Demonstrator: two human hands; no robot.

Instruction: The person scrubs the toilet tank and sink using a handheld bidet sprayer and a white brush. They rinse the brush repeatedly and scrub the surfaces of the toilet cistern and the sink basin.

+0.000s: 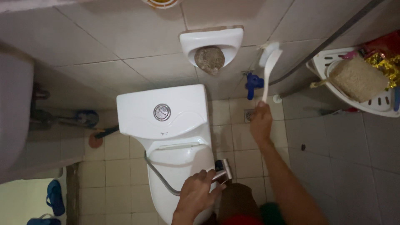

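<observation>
The left hand (pixel 196 196) closes its grip around a metal bidet sprayer (pixel 223 170) with a grey hose, held over the white ceramic toilet (pixel 166 125), lid shut. The right hand (pixel 261 123) grips a white plastic long-handled brush (pixel 268 66), raised towards the tiled wall. No scrubbing shows yet.

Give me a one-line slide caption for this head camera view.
Over a white ceramic toilet, left hand grips a metal spray nozzle; right hand raises a white plastic brush.
</observation>
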